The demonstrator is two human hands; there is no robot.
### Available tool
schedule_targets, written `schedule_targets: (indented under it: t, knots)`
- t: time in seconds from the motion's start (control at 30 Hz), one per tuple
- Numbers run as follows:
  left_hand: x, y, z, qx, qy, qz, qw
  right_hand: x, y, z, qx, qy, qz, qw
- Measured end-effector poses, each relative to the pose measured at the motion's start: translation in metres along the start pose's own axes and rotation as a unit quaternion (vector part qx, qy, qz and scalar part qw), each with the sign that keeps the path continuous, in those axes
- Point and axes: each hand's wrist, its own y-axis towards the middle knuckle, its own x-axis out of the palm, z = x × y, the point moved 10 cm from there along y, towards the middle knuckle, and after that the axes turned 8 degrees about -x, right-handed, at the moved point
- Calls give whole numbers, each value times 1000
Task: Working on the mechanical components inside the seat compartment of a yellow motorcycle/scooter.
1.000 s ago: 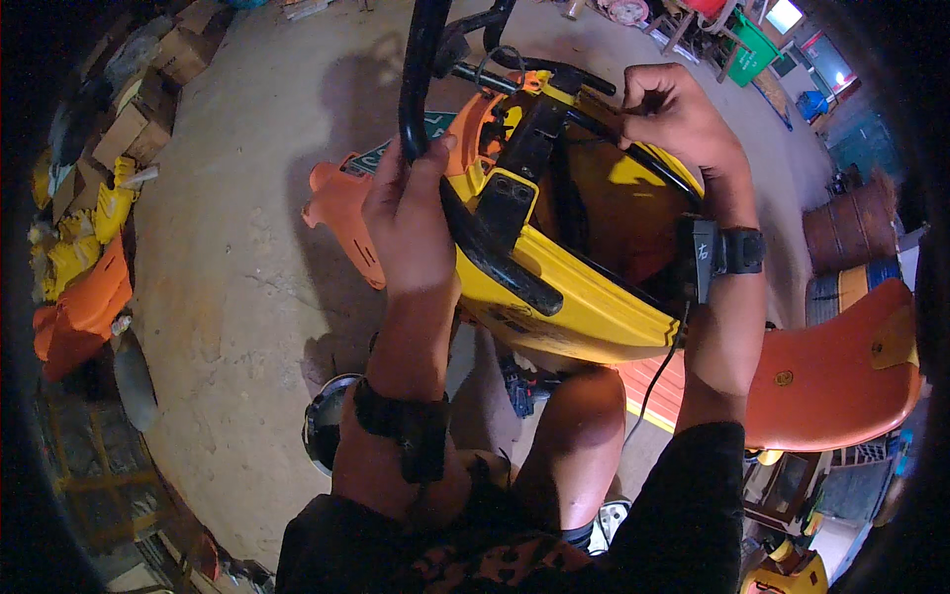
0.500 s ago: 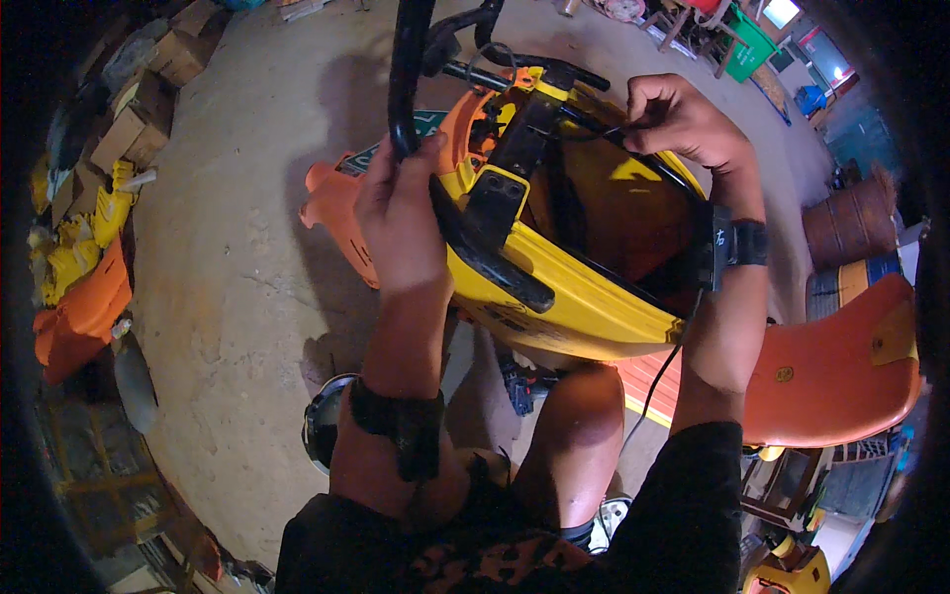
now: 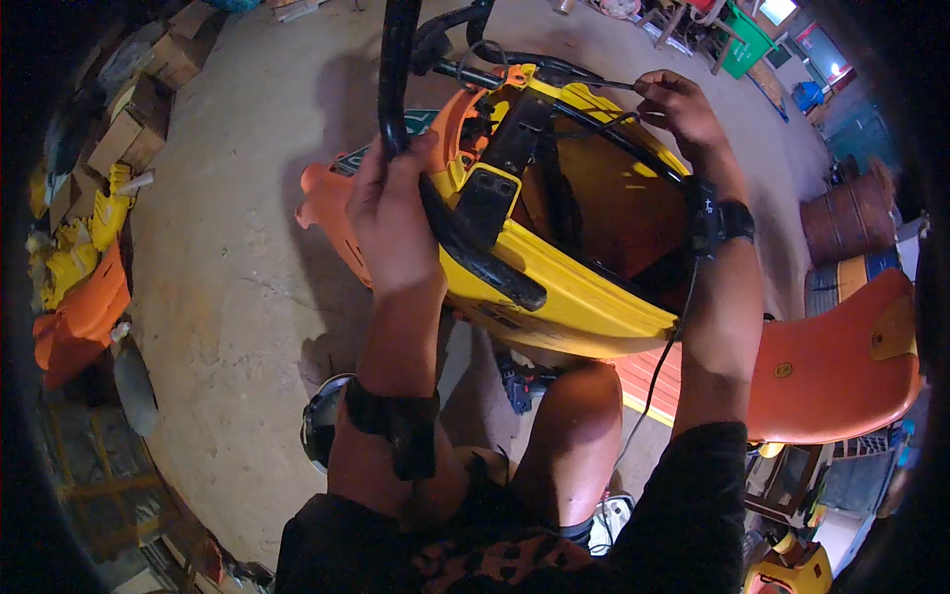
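Concrete floor (image 3: 218, 267) lies below two hands (image 3: 394, 213) (image 3: 685, 111), one gripping one black tube (image 3: 395, 74).

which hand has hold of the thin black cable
The right hand: it pinches the thin black cable above the yellow shell. The left hand differs: it grips the thick black bar.

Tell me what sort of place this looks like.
Probably a workshop or storage garage: a scooter-like yellow body stands before the person, cardboard boxes and a loose orange panel lie at the left, and a rust-brown drum stands at the right.
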Motion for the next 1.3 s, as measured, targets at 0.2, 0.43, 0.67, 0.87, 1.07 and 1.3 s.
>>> schedule_targets:
  t: [0.2, 0.43, 0.67, 0.87, 1.07, 1.3]
  knots:
    - [-4, 2, 1, 3, 26, 4, 1000, 0, 14, 18, 3, -81, 73, 994]
    - [-1, 0, 0, 1, 6, 1, 1000, -4, 33, 14, -76, -132, 118, 981]
    - [-3, 3, -6, -20, -13, 0, 1000, 3, 22, -12, -103, 67, 123, 985]
    - [-3, 1, -4, -20, -3, 5, 1000, -2, 18, -24, -132, 110, 156, 973]
    - [-6, 0, -3, -22, -5, 18, 1000, 11, 17, -24, -120, 130, 118, 977]
    - [-3, 0, -5, -31, -28, 11, 999, 12, 16, -16, -78, 102, 119, 985]
